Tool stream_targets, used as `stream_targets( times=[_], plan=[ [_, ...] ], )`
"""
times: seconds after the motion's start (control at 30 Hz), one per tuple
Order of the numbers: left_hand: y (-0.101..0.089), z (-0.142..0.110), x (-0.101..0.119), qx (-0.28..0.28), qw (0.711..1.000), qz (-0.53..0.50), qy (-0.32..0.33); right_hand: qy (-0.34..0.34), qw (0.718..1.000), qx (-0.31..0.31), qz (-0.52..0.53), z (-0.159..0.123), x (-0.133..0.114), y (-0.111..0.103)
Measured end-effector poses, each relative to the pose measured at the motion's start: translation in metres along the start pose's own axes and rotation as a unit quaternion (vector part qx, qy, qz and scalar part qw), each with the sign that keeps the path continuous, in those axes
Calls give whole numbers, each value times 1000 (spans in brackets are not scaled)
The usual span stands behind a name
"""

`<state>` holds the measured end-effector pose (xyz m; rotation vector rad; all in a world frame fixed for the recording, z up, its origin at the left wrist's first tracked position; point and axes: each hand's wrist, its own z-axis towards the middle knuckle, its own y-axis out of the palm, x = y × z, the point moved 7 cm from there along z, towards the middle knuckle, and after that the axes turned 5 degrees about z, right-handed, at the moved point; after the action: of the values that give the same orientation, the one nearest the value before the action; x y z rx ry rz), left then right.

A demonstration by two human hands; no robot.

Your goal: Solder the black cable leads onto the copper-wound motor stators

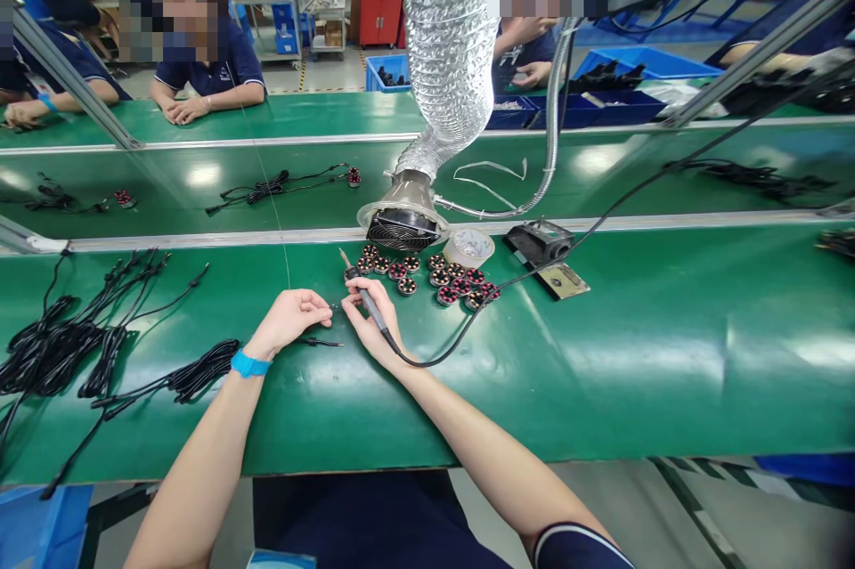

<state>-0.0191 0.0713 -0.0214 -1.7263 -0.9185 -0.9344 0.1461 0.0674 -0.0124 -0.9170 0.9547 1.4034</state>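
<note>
My left hand, with a blue band at the wrist, is closed in a pinch. Tiny dark bits show at its fingertips, too small to make out. A thin wire runs down from above to the back of this hand. My right hand is wrapped round a soldering iron, whose tip points up and away to the left. The fingertips of both hands nearly meet. Just below my left hand lies a black cable end. Beyond my right hand sit several small round motor stators with copper and red windings.
Bundled black cables cover the left side of the green bench. A fume hood on a foil duct hangs ahead, near a tape roll and an iron stand. The iron's cord arcs rightward. Co-workers sit opposite.
</note>
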Motion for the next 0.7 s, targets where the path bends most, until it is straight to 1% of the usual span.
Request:
stream_targets(
  times=[0.4, 0.7],
  plan=[
    [0, -1, 1, -3, 1000, 2, -1, -9, 1000, 2, -14, 0, -4, 1],
    [1, -1, 2, -12, 1000, 17, 11, -1, 1000, 1, -15, 0, -1, 1]
  ],
)
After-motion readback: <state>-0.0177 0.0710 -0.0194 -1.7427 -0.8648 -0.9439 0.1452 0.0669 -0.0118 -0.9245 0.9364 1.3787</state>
